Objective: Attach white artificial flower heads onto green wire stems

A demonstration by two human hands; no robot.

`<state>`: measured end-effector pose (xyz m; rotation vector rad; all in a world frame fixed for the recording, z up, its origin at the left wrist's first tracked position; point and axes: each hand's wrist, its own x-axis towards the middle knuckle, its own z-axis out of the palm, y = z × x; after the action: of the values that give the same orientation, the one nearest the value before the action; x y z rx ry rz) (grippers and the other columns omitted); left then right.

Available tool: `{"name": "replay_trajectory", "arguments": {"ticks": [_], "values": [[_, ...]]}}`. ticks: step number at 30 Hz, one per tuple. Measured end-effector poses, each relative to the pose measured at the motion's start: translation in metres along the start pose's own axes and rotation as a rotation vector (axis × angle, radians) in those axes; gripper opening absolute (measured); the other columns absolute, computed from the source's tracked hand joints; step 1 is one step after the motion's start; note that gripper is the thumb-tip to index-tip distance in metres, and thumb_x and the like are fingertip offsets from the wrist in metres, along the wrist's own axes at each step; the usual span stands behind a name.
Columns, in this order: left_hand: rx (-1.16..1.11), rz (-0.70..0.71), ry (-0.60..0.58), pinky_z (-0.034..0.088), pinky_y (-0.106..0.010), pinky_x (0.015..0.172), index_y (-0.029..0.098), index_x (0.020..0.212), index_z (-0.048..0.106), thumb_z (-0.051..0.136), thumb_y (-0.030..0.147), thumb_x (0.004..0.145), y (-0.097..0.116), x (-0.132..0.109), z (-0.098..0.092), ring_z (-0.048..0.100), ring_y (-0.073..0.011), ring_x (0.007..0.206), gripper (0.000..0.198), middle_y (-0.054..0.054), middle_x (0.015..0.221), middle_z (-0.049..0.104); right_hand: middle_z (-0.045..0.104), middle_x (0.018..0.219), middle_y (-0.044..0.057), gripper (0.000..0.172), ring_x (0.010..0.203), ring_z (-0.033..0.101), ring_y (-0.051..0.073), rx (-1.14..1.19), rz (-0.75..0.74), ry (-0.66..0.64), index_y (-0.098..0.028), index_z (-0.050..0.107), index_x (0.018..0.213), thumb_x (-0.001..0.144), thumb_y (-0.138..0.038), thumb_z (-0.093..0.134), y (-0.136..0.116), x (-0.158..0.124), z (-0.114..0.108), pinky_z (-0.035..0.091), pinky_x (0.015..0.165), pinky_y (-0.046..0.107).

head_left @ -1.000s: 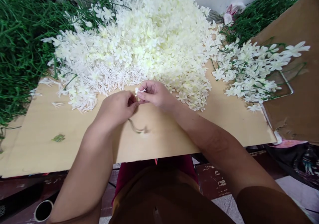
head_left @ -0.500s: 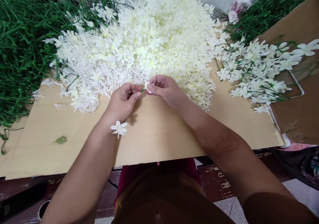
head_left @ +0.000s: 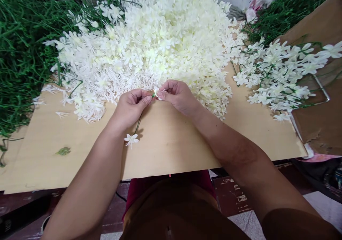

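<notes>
My left hand is closed, with thumb and finger pinching a thin green artificial stem. One white artificial flower hangs from the stem below this hand, over the board. Fingertip to fingertip with it, my right hand pinches a small white flower at the stem's green tip. Whether the flower is fully seated on the tip is hidden by the fingers. Just beyond both hands rises a big heap of loose white petals, with white stamen pieces along its near left side.
Green stems are piled at the left, and more green stems lie at the back right. Finished-looking flower sprays rest at the right beside a cardboard box and a metal wire. A green scrap lies on the tan board.
The hanging flower has swung slightly right and away from my left wrist, so its stem now shows. My two hands stay pinched together at nearly the same spot.
</notes>
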<state>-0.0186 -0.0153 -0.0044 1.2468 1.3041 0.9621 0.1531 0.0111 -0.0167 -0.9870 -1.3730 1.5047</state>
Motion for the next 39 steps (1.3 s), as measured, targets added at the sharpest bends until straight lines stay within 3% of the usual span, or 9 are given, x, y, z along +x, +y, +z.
{"name": "replay_trajectory", "arguments": {"ticks": [9, 17, 23, 29, 34, 39], "values": [[0.041, 0.028, 0.01, 0.035, -0.024, 0.055, 0.018, 0.073, 0.06, 0.067, 0.027, 0.077, -0.003, 0.001, -0.002, 0.045, -0.0108, 0.06, 0.012, 0.002, 0.065, 0.055, 0.06, 0.069, -0.001, 0.017, 0.07, 0.054, 0.013, -0.358, -0.311, 0.098, -0.02, 0.057, 0.071, 0.079, -0.026, 0.071, -0.001, -0.005, 0.006, 0.046, 0.072, 0.029], [0.172, 0.065, 0.025, 0.032, -0.025, 0.055, 0.02, 0.068, 0.055, 0.061, 0.024, 0.078, -0.003, 0.006, -0.002, 0.038, -0.0115, 0.057, 0.012, 0.004, 0.058, 0.046, 0.056, 0.069, -0.001, 0.023, 0.066, 0.05, 0.013, -0.316, -0.266, 0.049, -0.021, 0.054, 0.073, 0.08, -0.031, 0.073, 0.011, -0.004, 0.011, 0.043, 0.068, 0.031], [0.169, 0.05, 0.076, 0.033, -0.025, 0.056, 0.02, 0.065, 0.05, 0.057, 0.017, 0.079, -0.001, 0.006, 0.001, 0.038, -0.0118, 0.057, 0.016, 0.005, 0.056, 0.043, 0.062, 0.079, 0.002, 0.018, 0.076, 0.057, 0.016, -0.318, -0.296, 0.143, -0.022, 0.052, 0.076, 0.083, -0.03, 0.067, 0.02, -0.006, 0.022, 0.047, 0.074, 0.032], [0.157, 0.066, 0.058, 0.029, -0.025, 0.055, 0.02, 0.064, 0.05, 0.057, 0.016, 0.078, -0.003, 0.007, -0.002, 0.034, -0.0114, 0.056, 0.016, 0.005, 0.055, 0.041, 0.057, 0.07, 0.0, 0.022, 0.068, 0.053, 0.014, -0.298, -0.286, 0.205, -0.023, 0.049, 0.072, 0.081, -0.032, 0.066, 0.022, -0.008, 0.033, 0.044, 0.067, 0.031], [0.094, 0.03, 0.034, 0.031, -0.025, 0.056, 0.02, 0.067, 0.052, 0.063, 0.03, 0.076, -0.002, 0.007, -0.002, 0.038, -0.0116, 0.056, 0.017, 0.003, 0.059, 0.047, 0.057, 0.068, -0.003, 0.03, 0.065, 0.05, 0.011, -0.18, -0.2, 0.194, -0.02, 0.054, 0.074, 0.077, -0.043, 0.073, 0.014, -0.006, 0.03, 0.043, 0.064, 0.028], [0.109, 0.022, 0.001, 0.027, -0.026, 0.052, 0.02, 0.066, 0.054, 0.066, 0.05, 0.077, 0.001, 0.008, -0.001, 0.035, -0.0116, 0.053, 0.033, 0.002, 0.056, 0.044, 0.062, 0.07, -0.004, 0.047, 0.07, 0.058, 0.011, 0.036, -0.083, 0.118, -0.019, 0.061, 0.081, 0.062, -0.055, 0.085, 0.007, -0.003, 0.019, 0.049, 0.073, 0.027]]}}
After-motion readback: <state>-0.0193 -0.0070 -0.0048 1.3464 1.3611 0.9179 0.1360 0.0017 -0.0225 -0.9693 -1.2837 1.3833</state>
